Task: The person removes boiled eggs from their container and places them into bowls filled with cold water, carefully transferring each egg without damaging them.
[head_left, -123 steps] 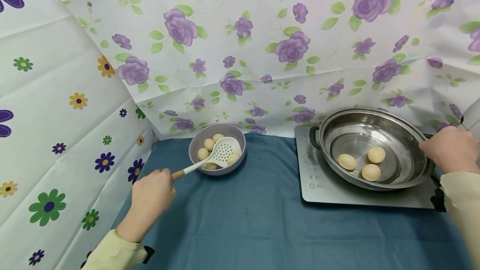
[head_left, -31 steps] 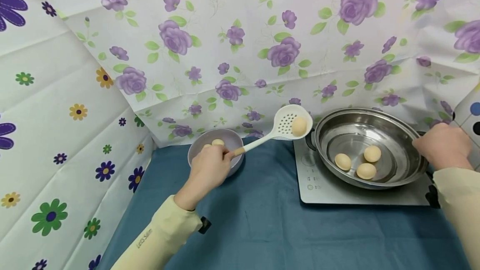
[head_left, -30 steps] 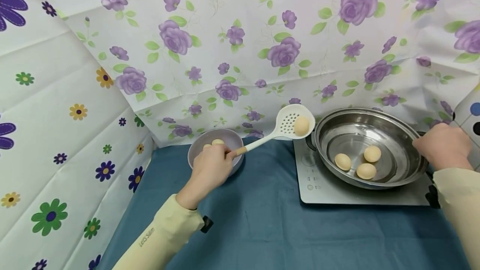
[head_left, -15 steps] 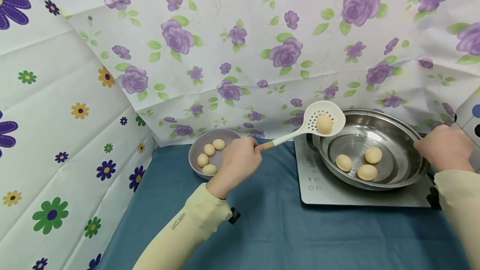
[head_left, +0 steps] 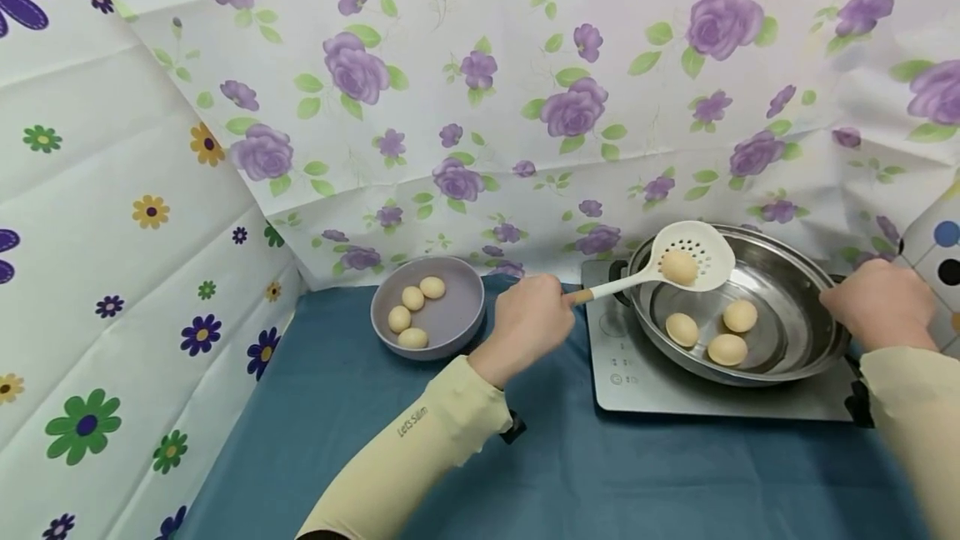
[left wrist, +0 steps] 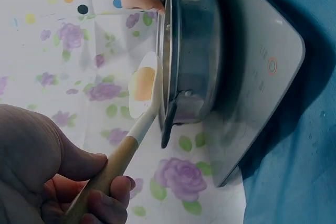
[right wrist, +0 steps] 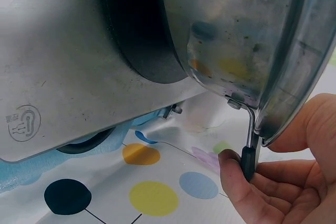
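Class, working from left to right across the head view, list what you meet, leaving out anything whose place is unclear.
Daisy-patterned sheet, greyish bowl, left hand, slotted spoon's brown grip, steel pan, right hand.

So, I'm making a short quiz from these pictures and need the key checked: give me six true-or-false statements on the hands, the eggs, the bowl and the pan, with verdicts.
1. The left hand holds the slotted spoon. True.
2. Two eggs lie on the slotted spoon. False: just one egg does.
3. The bowl contains four eggs. True.
4. The right hand grips the bowl. False: it grips the side handle of the pan.
5. Three eggs lie in the pan. True.
6. In the head view, the bowl is right of the pan. False: it is left of it.
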The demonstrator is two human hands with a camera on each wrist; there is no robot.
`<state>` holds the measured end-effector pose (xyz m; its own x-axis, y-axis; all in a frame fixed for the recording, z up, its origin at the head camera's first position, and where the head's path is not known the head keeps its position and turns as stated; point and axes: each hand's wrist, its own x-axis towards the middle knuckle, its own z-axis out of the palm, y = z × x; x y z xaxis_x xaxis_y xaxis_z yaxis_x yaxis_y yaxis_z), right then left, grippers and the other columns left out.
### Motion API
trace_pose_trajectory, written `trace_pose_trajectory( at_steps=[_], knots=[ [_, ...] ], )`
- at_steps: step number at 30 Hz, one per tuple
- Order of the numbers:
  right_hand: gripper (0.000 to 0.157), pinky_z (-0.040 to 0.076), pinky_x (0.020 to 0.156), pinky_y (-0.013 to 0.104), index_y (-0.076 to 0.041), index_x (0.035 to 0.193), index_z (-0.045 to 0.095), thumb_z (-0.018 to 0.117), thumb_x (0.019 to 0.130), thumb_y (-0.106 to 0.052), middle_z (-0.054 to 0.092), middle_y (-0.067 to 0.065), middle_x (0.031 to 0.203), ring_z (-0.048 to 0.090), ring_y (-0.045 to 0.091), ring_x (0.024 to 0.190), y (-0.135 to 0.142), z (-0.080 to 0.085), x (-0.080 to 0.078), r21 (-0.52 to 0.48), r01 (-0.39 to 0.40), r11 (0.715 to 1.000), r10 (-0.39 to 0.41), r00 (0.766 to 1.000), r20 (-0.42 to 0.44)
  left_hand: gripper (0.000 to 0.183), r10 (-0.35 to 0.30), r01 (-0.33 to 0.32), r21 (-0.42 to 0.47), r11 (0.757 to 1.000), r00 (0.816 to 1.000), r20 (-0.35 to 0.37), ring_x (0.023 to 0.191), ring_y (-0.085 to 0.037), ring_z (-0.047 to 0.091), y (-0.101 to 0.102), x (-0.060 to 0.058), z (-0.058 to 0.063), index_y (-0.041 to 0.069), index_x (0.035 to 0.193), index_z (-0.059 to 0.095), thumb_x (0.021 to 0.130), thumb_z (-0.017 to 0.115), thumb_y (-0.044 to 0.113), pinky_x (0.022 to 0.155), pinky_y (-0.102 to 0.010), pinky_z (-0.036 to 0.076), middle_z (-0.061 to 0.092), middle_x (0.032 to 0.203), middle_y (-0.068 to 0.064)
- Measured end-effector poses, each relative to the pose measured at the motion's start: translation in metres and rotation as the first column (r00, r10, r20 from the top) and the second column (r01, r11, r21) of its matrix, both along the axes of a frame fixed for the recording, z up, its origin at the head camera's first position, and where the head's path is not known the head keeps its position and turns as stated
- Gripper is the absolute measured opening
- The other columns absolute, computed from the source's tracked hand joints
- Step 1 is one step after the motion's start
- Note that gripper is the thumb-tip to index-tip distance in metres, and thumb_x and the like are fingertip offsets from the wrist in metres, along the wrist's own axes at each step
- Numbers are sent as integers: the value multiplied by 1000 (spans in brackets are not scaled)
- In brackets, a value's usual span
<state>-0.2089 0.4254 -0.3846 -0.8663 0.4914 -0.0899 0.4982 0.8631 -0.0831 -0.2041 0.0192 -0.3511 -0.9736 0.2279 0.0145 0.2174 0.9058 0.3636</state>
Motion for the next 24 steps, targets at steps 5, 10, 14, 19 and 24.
trace_pose_trajectory(
  at_steps=[5,10,14,19,24],
  knots=[
    [50,46,46,44,21,91,56,59,83,-29,55,40,88,55,48,72,-1,-3,1,3,-9,1000,9,1000,-8,28,0,0,-30,1000,1000,-18,34,-14,35,10,2,-8,18,73,63,94,53,34,31,-27,25,44,46,1],
    [43,44,43,42,16,79,58,60,82,-27,56,37,79,55,47,68,-1,-11,7,-12,-16,1000,16,1000,-14,26,-8,6,-80,997,1000,-28,33,-13,37,19,10,-17,18,78,67,94,54,33,30,-26,25,48,47,1],
    [43,44,42,41,15,79,58,60,82,-27,55,37,79,55,46,68,-2,-9,7,-13,-8,1000,7,1000,-19,18,-42,34,-113,993,997,-64,34,-13,38,26,10,-18,19,82,70,91,57,27,29,-26,26,50,48,1],
    [46,44,44,41,18,84,57,60,82,-28,55,38,83,55,47,69,-2,-6,5,-5,-6,1000,6,1000,-14,12,-56,35,-173,984,991,-121,35,-13,42,32,9,-20,21,80,70,87,61,25,30,-26,28,49,49,3],
    [47,44,43,41,19,86,55,60,82,-27,55,38,82,56,46,69,-2,-3,2,0,-6,1000,6,1000,-18,11,-56,20,-210,977,984,-169,37,-12,44,36,7,-20,21,82,71,86,62,28,30,-26,29,49,51,4]
  ],
)
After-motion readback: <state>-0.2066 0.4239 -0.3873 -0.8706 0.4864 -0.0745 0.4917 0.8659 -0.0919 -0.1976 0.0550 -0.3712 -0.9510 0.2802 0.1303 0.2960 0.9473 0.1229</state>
